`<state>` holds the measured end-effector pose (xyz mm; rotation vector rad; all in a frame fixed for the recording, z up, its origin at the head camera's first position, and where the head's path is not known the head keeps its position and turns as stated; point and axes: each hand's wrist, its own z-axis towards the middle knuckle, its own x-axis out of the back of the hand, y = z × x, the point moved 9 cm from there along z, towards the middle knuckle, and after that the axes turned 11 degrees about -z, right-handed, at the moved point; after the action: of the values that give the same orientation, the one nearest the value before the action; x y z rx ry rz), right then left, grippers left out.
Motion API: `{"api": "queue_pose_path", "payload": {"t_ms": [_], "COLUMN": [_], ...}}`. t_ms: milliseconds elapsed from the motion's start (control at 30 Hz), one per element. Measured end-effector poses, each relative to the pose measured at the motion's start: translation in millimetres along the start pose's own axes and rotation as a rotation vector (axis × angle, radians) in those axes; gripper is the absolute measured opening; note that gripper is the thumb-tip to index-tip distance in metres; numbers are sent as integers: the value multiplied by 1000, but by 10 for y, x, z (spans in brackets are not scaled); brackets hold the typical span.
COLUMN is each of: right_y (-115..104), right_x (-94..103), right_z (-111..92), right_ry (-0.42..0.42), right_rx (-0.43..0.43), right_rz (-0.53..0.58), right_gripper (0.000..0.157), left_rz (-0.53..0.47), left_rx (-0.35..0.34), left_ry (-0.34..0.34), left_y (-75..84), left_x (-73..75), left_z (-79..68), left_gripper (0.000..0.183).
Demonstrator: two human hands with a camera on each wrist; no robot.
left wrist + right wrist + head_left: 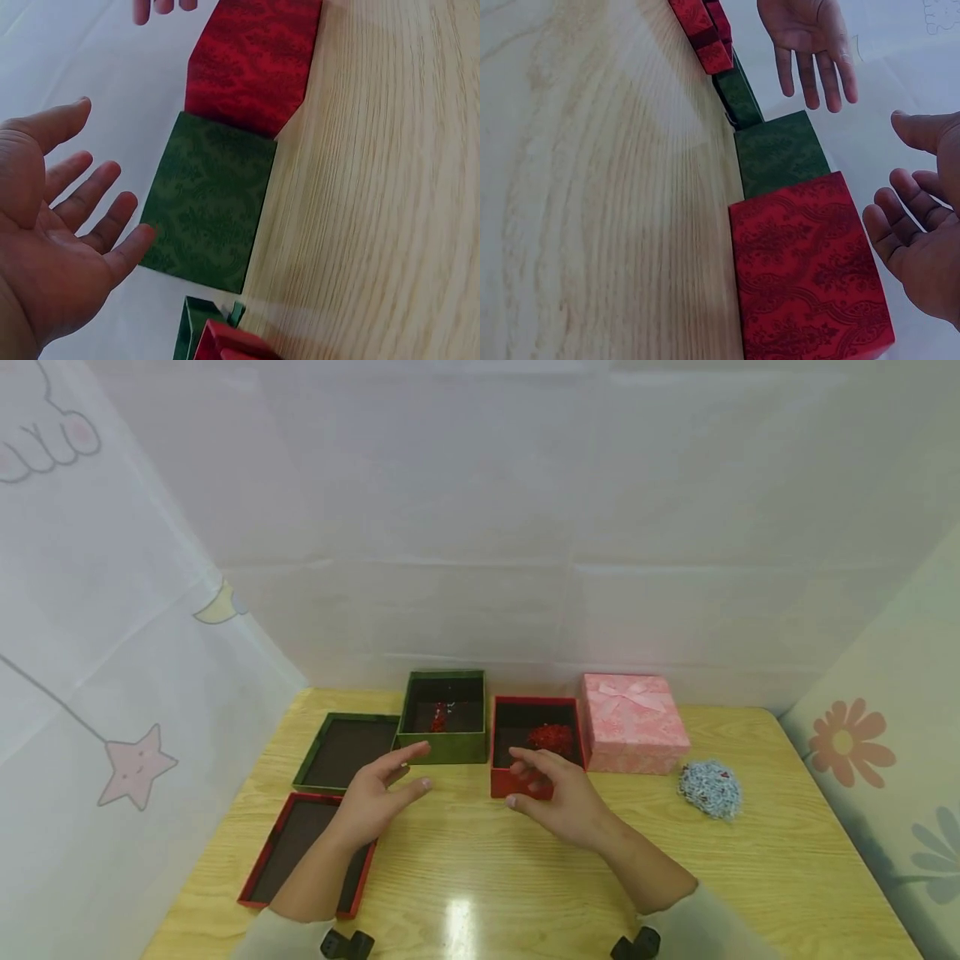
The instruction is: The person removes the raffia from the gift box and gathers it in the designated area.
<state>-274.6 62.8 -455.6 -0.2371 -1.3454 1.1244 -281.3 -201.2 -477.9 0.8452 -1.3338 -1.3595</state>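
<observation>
Both hands hover over the table, palms facing each other and fingers loosely bent, with nothing in them. My left hand [375, 797] is in front of an open green box [442, 749], which has a few red shreds [438, 718] inside. Overlapping the front of an open red box [502, 783] in the head view is my right hand [562, 797]. A clump of red shredded filler [551, 739] lies in that box. The right wrist view shows the patterned red box [810, 270] beside the right fingers, with a gap between them.
A green lid [352, 752] and a red lid [288, 852] lie inside up at the left, the red one partly behind the left forearm. A closed pink box [633, 718] with a bow stands right of the red box. Near it sits a pale blue shredded clump [708, 789].
</observation>
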Motion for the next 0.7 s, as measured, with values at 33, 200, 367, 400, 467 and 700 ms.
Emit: {"api": "queue_pose_path", "payload": {"t_ms": [33, 200, 367, 400, 467, 700], "right_y": [6, 21, 19, 24, 39, 126], "right_x": [18, 142, 315, 344, 393, 522], "right_z": [4, 16, 32, 40, 57, 107], "right_ry": [0, 11, 65, 73, 81, 86], "right_rx": [1, -9, 12, 15, 16, -12], "right_rz": [-15, -55, -95, -109, -142, -260], "right_gripper": [60, 61, 63, 63, 63, 65], "left_rz": [7, -13, -39, -43, -53, -46], "left_rx": [-6, 11, 34, 35, 36, 46], "left_ry": [-3, -8, -14, -17, -28, -44], "left_y": [0, -31, -50, -53, -60, -97], "left_x": [-28, -180, -343, -375, -440, -626], "left_z": [16, 89, 155, 171, 202, 303], "left_gripper": [56, 55, 55, 55, 55, 61]}}
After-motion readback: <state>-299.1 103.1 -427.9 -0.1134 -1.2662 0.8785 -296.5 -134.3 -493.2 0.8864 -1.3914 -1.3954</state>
